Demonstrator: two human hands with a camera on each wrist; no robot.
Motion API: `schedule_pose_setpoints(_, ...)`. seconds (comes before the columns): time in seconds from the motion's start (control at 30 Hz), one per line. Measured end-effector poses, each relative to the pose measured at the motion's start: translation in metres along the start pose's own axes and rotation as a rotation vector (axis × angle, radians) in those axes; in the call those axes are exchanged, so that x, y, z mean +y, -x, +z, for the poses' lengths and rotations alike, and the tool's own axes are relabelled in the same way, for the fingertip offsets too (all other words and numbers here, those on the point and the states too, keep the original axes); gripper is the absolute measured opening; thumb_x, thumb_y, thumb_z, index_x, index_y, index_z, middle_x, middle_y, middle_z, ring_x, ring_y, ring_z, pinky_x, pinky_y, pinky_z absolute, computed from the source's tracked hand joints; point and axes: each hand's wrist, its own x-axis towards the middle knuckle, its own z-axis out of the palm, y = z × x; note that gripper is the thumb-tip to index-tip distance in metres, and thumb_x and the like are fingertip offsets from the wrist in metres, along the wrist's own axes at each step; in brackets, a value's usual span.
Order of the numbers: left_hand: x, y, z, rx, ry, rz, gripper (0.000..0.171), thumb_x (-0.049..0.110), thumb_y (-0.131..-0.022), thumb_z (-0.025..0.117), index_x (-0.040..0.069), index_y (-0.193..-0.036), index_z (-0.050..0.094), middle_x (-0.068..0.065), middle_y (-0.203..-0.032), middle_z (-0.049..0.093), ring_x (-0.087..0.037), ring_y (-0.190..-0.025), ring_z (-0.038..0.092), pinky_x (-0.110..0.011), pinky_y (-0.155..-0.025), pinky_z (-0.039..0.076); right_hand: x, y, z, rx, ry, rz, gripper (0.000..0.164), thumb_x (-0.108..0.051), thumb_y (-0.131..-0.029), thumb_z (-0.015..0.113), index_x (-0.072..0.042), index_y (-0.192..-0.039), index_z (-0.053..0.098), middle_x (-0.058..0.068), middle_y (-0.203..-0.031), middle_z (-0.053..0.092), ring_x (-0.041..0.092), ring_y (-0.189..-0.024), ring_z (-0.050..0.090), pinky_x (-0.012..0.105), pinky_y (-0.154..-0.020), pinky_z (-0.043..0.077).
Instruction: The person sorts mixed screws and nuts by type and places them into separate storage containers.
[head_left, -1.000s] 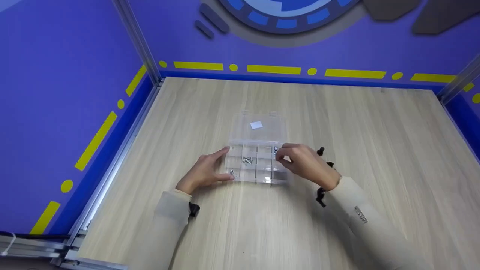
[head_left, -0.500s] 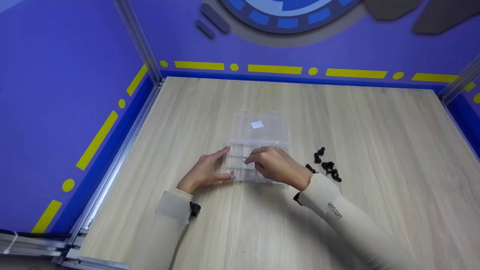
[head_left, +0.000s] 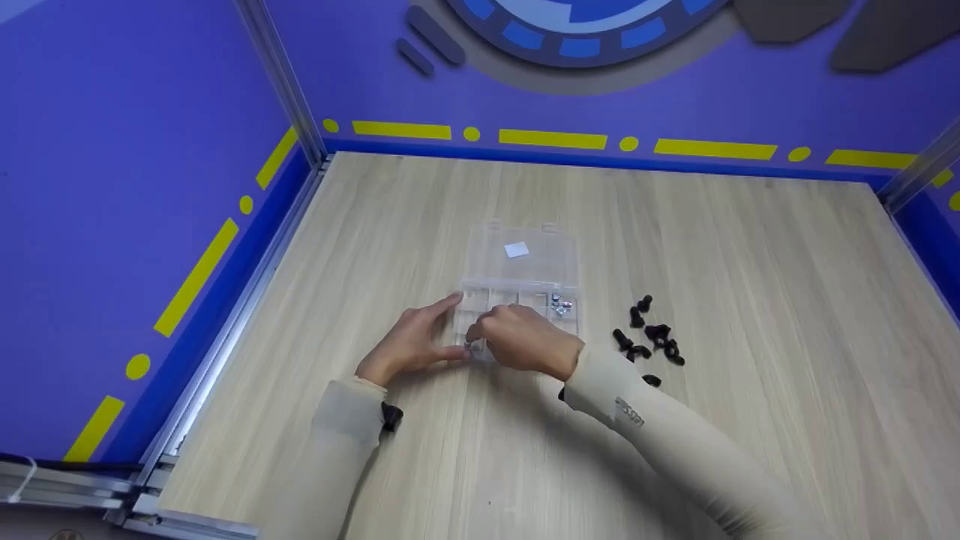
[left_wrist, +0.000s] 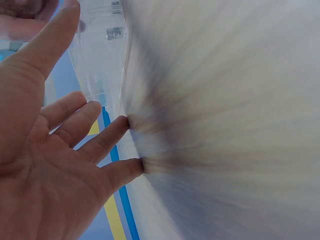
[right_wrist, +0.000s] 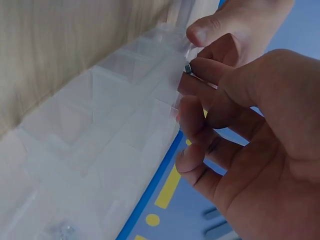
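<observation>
A clear compartment box (head_left: pixel 504 291) lies on the table with its lid (head_left: pixel 487 259) folded back. My left hand (head_left: pixel 411 339) steadies its left side, fingers extended, with the thumb by the front left corner. In the left wrist view, small metal pieces (left_wrist: pixel 114 33) show through the box wall. My right hand (head_left: pixel 517 336) bends over the front left compartments, fingers curled. A small metal piece (right_wrist: pixel 188 68) sits at its fingertips in the right wrist view, seemingly pinched. Shiny metal parts (head_left: pixel 559 304) lie in the back right compartment. The right hand hides the middle compartments.
Several black plastic parts (head_left: pixel 658 334) lie scattered to the right of the box. A white label (head_left: pixel 516 249) is on the lid. Blue panels (head_left: pixel 555 105) stand behind and beside the wood-grain table (head_left: pixel 750 300).
My right hand has moved from the back right compartment, over the middle one with metal pieces, to the front left. This uncovers the back right compartment and the black parts. My left hand stays in place.
</observation>
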Motion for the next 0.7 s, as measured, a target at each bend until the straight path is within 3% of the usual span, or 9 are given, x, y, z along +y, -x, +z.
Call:
schedule_pose_setpoints(0.2, -0.0011, -0.0005, -0.0004, -0.006, 0.013, -0.012, 0.093, 0.032, -0.081, 0.09, 0.011, -0.158, 0.041, -0.013, -0.158, 0.044, -0.03, -0.145, 0.043, -0.043, -0.12, 0.035, -0.0013, -0.0055, 0.004, -0.039, 0.039, 0.01, 0.024, 0.008, -0.087, 0.071, -0.01, -0.099, 0.082, 0.003, -0.094, 0.078, 0.019, -0.082, 0.073, 0.041, -0.074, 0.061)
schedule_pose_setpoints(0.37, -0.0003, -0.0014, 0.0002, -0.004, 0.009, -0.009, 0.094, 0.033, -0.081, 0.09, 0.011, -0.158, 0.041, -0.013, -0.158, 0.044, -0.03, -0.144, 0.043, -0.041, -0.12, 0.035, -0.0031, -0.0062, 0.0057, -0.081, 0.065, 0.023, 0.023, 0.007, -0.087, 0.071, -0.011, -0.097, 0.081, 0.003, -0.091, 0.077, 0.016, -0.071, 0.063, 0.04, -0.07, 0.059)
schedule_pose_setpoints(0.53, 0.0, -0.0011, -0.0003, -0.002, 0.011, -0.006, 0.093, 0.033, -0.081, 0.09, 0.011, -0.158, 0.042, -0.013, -0.158, 0.044, -0.03, -0.145, 0.042, -0.042, -0.12, 0.035, -0.0037, -0.0062, 0.0068, -0.094, 0.068, 0.026, 0.024, 0.009, -0.086, 0.07, -0.011, -0.097, 0.08, 0.003, -0.09, 0.076, 0.015, -0.068, 0.057, 0.038, -0.067, 0.057)
schedule_pose_setpoints(0.7, -0.0019, -0.0003, 0.0006, -0.002, 0.011, -0.009, 0.093, 0.034, -0.082, 0.089, 0.012, -0.158, 0.042, -0.011, -0.159, 0.043, -0.029, -0.146, 0.041, -0.041, -0.121, 0.033, -0.0034, -0.0059, 0.0086, -0.111, 0.058, 0.035, 0.027, 0.01, -0.087, 0.067, -0.011, -0.098, 0.08, 0.003, -0.092, 0.076, 0.016, -0.073, 0.062, 0.039, -0.07, 0.058)
